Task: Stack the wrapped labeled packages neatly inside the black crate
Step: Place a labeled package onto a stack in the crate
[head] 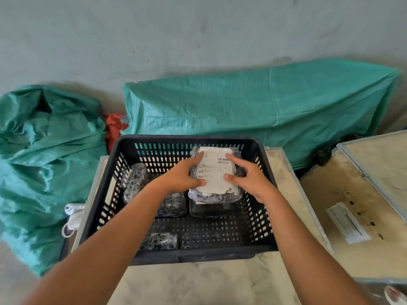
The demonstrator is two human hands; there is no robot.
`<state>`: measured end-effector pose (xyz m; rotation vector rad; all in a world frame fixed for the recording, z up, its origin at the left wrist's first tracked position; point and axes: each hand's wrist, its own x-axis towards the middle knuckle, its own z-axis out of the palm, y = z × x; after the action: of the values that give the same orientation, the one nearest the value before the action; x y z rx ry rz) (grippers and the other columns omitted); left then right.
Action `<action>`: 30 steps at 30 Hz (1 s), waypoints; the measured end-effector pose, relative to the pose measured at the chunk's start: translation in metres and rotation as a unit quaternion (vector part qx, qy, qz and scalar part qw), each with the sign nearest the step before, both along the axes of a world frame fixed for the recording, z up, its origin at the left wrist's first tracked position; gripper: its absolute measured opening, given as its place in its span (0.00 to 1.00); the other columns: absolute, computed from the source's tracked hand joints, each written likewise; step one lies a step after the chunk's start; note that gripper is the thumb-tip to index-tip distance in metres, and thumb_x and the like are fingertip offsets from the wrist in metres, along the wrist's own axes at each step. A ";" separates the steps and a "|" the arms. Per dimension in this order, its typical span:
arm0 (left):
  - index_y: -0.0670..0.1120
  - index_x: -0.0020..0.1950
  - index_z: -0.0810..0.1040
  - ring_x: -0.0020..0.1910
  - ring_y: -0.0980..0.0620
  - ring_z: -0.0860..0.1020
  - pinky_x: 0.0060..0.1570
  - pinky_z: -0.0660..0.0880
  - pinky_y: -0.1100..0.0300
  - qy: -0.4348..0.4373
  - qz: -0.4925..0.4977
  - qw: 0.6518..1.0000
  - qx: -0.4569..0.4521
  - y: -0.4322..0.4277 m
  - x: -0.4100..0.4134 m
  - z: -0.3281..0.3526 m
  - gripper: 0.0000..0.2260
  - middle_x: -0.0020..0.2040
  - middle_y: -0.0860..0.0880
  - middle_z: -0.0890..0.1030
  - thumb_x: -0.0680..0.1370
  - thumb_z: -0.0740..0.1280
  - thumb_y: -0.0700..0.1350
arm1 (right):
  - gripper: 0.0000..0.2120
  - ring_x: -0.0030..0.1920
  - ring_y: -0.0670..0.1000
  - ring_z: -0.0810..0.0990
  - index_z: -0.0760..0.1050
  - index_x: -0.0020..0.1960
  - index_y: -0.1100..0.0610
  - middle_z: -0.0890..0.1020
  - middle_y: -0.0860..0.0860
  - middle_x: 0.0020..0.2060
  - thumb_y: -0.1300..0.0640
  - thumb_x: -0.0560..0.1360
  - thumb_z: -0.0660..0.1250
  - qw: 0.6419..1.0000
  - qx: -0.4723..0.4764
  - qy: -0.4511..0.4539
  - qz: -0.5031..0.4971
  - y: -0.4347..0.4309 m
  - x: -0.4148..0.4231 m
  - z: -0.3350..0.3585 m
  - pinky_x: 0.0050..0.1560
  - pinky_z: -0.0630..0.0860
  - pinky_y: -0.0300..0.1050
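Both hands are inside the black crate (123, 155), which sits on a pale desk (198, 282), and between them they hold the top wrapped package (214, 172), the one with a white printed label facing up. The left hand (182, 176) clasps its left edge, thumb lying on the label's near corner and fingers reaching along the far side; the right hand (248, 179) mirrors it on the right edge, thumb and forefinger pressed to the label, the other fingers curled loosely. The package rests in the crate's far right corner on top of another package (209, 209), whose dark edge shows just below it. To do this step well, I judge the hands should square the top package's edges over the one beneath, nudge it snug toward the far and right walls, and press it flat before letting go, since the glossy wrap looks slippery. Other wrapped packages lie further left: one leaning near the left wall (136, 179), one partly under the left forearm (174, 204), and a small one by the near wall (158, 241); these appear not yet tidied into a stack.
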<state>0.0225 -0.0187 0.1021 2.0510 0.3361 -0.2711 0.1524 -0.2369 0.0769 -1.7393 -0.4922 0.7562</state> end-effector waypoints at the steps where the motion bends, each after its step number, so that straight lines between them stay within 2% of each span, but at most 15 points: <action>1: 0.53 0.83 0.53 0.70 0.55 0.65 0.63 0.66 0.63 0.013 0.006 1.000 -0.006 0.001 0.004 -0.008 0.43 0.80 0.51 0.61 0.75 0.76 0.42 | 0.32 0.72 0.49 0.71 0.74 0.71 0.37 0.71 0.44 0.74 0.60 0.73 0.78 1.000 -0.013 0.010 0.006 0.002 0.004 -0.008 0.64 0.79 0.52; 5: 0.51 0.83 0.51 0.76 0.49 0.63 0.65 0.67 0.62 0.040 0.018 0.999 -0.008 0.002 0.013 -0.036 0.44 0.82 0.51 0.57 0.76 0.75 0.42 | 0.34 0.73 0.51 0.70 0.69 0.76 0.38 0.67 0.45 0.77 0.60 0.76 0.75 0.997 -0.062 0.018 0.030 0.013 0.016 -0.033 0.65 0.78 0.53; 7: 0.49 0.83 0.47 0.71 0.51 0.68 0.55 0.72 0.72 0.061 0.013 0.998 -0.003 -0.001 0.017 -0.048 0.44 0.82 0.50 0.57 0.77 0.74 0.42 | 0.37 0.69 0.52 0.74 0.63 0.79 0.39 0.66 0.46 0.77 0.59 0.77 0.74 0.994 -0.100 0.026 0.037 0.018 0.016 -0.044 0.63 0.80 0.53; 8: 0.49 0.83 0.44 0.67 0.52 0.70 0.50 0.73 0.72 0.072 0.004 0.997 0.007 -0.003 0.019 -0.054 0.45 0.81 0.49 0.57 0.77 0.73 0.41 | 0.39 0.65 0.51 0.76 0.59 0.81 0.40 0.66 0.46 0.76 0.59 0.78 0.74 0.992 -0.118 0.026 0.044 0.020 0.014 -0.049 0.61 0.81 0.51; 12: 0.51 0.82 0.35 0.62 0.53 0.72 0.50 0.74 0.66 0.098 -0.008 0.995 0.028 -0.008 0.024 -0.069 0.48 0.82 0.49 0.52 0.79 0.71 0.40 | 0.42 0.63 0.49 0.77 0.53 0.81 0.38 0.65 0.49 0.78 0.61 0.78 0.73 0.990 -0.126 0.033 0.052 0.024 0.012 -0.063 0.55 0.83 0.46; 13: 0.52 0.82 0.35 0.64 0.52 0.72 0.51 0.76 0.65 0.095 -0.008 0.995 0.030 -0.007 0.024 -0.070 0.48 0.83 0.49 0.50 0.79 0.71 0.40 | 0.43 0.63 0.50 0.77 0.54 0.81 0.38 0.65 0.49 0.79 0.61 0.78 0.73 0.991 -0.123 0.036 0.048 0.024 0.013 -0.064 0.53 0.83 0.45; 15: 0.53 0.81 0.34 0.73 0.48 0.68 0.62 0.76 0.57 0.094 -0.011 0.995 0.033 -0.006 0.025 -0.070 0.49 0.83 0.49 0.42 0.78 0.71 0.40 | 0.43 0.63 0.50 0.76 0.54 0.81 0.37 0.64 0.49 0.79 0.61 0.78 0.73 0.990 -0.125 0.037 0.047 0.023 0.014 -0.064 0.48 0.83 0.41; 17: 0.54 0.81 0.33 0.80 0.46 0.56 0.69 0.71 0.49 0.095 -0.012 0.995 0.030 -0.004 0.025 -0.071 0.50 0.82 0.50 0.36 0.78 0.71 0.40 | 0.43 0.64 0.50 0.76 0.54 0.81 0.36 0.63 0.49 0.80 0.61 0.78 0.73 0.990 -0.129 0.031 0.047 0.022 0.013 -0.064 0.46 0.83 0.39; 19: 0.53 0.81 0.33 0.81 0.47 0.45 0.73 0.65 0.46 0.094 -0.014 0.995 0.029 -0.004 0.027 -0.070 0.50 0.81 0.51 0.35 0.77 0.71 0.40 | 0.42 0.64 0.51 0.76 0.55 0.81 0.36 0.63 0.49 0.80 0.61 0.78 0.73 0.990 -0.130 0.024 0.041 0.022 0.012 -0.062 0.48 0.83 0.41; 21: 0.52 0.81 0.34 0.81 0.46 0.44 0.74 0.64 0.45 0.089 -0.012 0.996 0.026 -0.005 0.027 -0.069 0.51 0.81 0.51 0.35 0.77 0.72 0.40 | 0.42 0.63 0.51 0.76 0.55 0.81 0.38 0.63 0.50 0.79 0.62 0.78 0.73 0.990 -0.135 0.016 0.036 0.023 0.010 -0.059 0.47 0.83 0.42; 23: 0.53 0.82 0.36 0.81 0.44 0.49 0.72 0.68 0.48 0.077 0.001 0.997 0.008 -0.005 0.024 -0.066 0.51 0.82 0.52 0.38 0.76 0.73 0.39 | 0.42 0.62 0.51 0.76 0.56 0.82 0.41 0.65 0.52 0.78 0.63 0.77 0.73 0.988 -0.148 -0.005 0.037 0.024 0.008 -0.054 0.45 0.83 0.40; 25: 0.54 0.82 0.40 0.81 0.45 0.47 0.73 0.64 0.49 0.052 0.014 0.999 0.002 -0.005 0.017 -0.063 0.49 0.82 0.54 0.43 0.75 0.74 0.42 | 0.40 0.66 0.54 0.75 0.58 0.82 0.45 0.67 0.54 0.75 0.62 0.77 0.73 0.984 -0.169 -0.053 0.032 0.027 0.005 -0.048 0.50 0.83 0.40; 27: 0.55 0.83 0.42 0.81 0.47 0.43 0.76 0.54 0.46 0.041 0.039 0.998 0.014 -0.002 0.006 -0.059 0.48 0.83 0.52 0.47 0.76 0.75 0.48 | 0.36 0.71 0.57 0.72 0.62 0.81 0.48 0.67 0.55 0.74 0.61 0.78 0.73 0.975 -0.189 -0.112 0.018 0.031 0.000 -0.039 0.64 0.78 0.48; 29: 0.56 0.83 0.45 0.81 0.47 0.49 0.77 0.54 0.48 0.036 0.073 0.996 0.033 0.007 -0.010 -0.049 0.45 0.83 0.49 0.47 0.76 0.74 0.53 | 0.32 0.74 0.57 0.68 0.65 0.79 0.50 0.67 0.55 0.75 0.58 0.78 0.73 0.968 -0.191 -0.161 0.005 0.037 -0.008 -0.029 0.74 0.68 0.54; 30: 0.57 0.83 0.47 0.80 0.46 0.54 0.75 0.56 0.51 0.026 0.084 0.995 0.047 0.013 -0.021 -0.043 0.44 0.83 0.49 0.46 0.76 0.73 0.54 | 0.30 0.75 0.56 0.67 0.67 0.78 0.50 0.68 0.55 0.75 0.57 0.78 0.73 0.966 -0.180 -0.184 0.003 0.041 -0.013 -0.022 0.76 0.64 0.52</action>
<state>0.0018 -0.0054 0.0592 2.0959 0.5591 -0.2088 0.1395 -0.1962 0.0551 -2.2393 -0.6387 0.5475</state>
